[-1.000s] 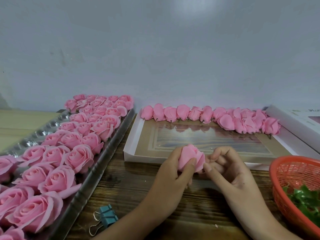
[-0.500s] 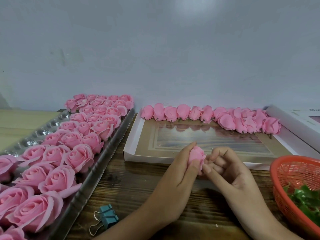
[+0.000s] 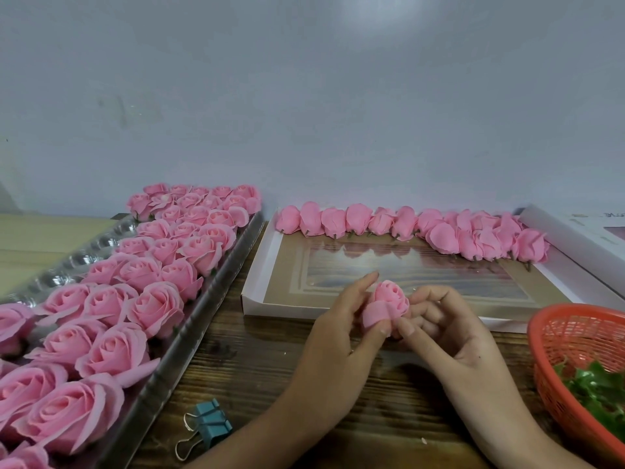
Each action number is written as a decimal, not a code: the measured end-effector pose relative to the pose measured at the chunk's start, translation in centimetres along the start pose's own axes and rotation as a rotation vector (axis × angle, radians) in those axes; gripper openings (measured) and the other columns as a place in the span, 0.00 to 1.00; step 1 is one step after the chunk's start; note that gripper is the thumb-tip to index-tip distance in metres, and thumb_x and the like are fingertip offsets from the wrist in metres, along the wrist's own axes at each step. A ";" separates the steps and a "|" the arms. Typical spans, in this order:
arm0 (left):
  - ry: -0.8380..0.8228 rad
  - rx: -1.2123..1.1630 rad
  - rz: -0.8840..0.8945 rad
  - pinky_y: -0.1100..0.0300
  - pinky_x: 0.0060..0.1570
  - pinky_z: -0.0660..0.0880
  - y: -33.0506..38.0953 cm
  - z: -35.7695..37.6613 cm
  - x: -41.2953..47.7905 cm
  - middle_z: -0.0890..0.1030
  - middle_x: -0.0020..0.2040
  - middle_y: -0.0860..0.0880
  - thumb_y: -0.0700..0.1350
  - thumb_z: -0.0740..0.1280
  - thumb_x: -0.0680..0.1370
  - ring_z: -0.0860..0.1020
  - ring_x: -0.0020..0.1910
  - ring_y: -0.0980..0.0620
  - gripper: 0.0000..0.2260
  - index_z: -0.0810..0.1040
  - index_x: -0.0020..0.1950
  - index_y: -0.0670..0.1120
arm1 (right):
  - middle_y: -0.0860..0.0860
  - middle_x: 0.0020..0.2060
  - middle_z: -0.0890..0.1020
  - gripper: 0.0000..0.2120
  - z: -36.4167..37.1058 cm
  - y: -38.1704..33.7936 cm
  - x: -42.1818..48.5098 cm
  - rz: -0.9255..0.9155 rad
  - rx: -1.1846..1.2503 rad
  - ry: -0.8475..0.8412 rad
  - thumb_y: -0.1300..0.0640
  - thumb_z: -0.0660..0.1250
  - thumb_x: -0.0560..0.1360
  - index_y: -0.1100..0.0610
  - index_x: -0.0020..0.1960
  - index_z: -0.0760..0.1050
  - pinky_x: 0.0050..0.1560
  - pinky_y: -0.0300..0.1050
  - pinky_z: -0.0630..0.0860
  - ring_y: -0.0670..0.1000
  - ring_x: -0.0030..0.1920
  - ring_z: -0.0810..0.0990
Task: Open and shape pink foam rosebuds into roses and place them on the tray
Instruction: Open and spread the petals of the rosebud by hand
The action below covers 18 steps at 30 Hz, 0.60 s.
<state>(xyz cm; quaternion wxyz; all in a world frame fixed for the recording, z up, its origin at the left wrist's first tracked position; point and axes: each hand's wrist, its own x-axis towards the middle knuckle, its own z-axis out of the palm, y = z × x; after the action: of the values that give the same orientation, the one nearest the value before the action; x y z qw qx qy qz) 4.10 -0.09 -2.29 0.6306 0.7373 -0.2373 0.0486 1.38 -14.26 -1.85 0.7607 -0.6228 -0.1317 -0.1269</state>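
Observation:
A pink foam rosebud (image 3: 389, 301) is held above the wooden table between both hands. My left hand (image 3: 333, 336) pinches one outer petal, folded down over its thumb. My right hand (image 3: 443, 328) holds the bud's right side and base with curled fingers. On the left, a silver tray (image 3: 189, 340) carries several opened pink roses (image 3: 148, 302) in rows. A row of closed rosebuds (image 3: 406, 226) lies along the far edge of a shallow white box (image 3: 257, 292).
An orange mesh basket (image 3: 558, 340) with green leaves (image 3: 598, 390) sits at the right. A teal binder clip (image 3: 206, 426) lies on the table in front of the tray. A white box lid (image 3: 575, 238) leans at the far right. A grey wall closes the back.
The bud has turned upright, showing its centre. My left thumb has peeled one outer petal down and outward. Both hands stayed in place above the table.

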 end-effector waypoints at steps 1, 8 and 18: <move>0.020 0.003 0.015 0.61 0.60 0.73 0.0 0.0 0.0 0.79 0.59 0.57 0.40 0.67 0.75 0.77 0.59 0.60 0.20 0.70 0.63 0.57 | 0.51 0.38 0.81 0.19 0.0 0.0 0.0 0.009 0.000 0.001 0.57 0.72 0.65 0.63 0.52 0.71 0.43 0.34 0.78 0.48 0.40 0.79; 0.121 0.025 0.086 0.61 0.46 0.79 0.1 -0.3 -0.1 0.83 0.43 0.52 0.51 0.72 0.67 0.82 0.45 0.55 0.15 0.67 0.44 0.55 | 0.55 0.36 0.79 0.19 -0.1 0.2 0.3 0.037 0.003 0.037 0.60 0.74 0.62 0.62 0.49 0.70 0.42 0.34 0.78 0.49 0.38 0.78; 0.092 0.081 0.129 0.63 0.43 0.77 0.6 -0.4 -0.2 0.80 0.40 0.51 0.43 0.71 0.73 0.80 0.42 0.54 0.08 0.72 0.41 0.50 | 0.61 0.38 0.79 0.12 -0.3 0.1 0.4 0.053 0.027 0.049 0.61 0.71 0.66 0.62 0.44 0.70 0.44 0.36 0.78 0.52 0.40 0.81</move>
<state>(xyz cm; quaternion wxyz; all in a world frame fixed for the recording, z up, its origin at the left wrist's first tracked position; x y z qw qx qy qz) 3.78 0.33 -1.74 0.6061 0.7424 -0.2529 0.1323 1.79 -14.53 -1.90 0.7750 -0.6126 -0.0983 -0.1202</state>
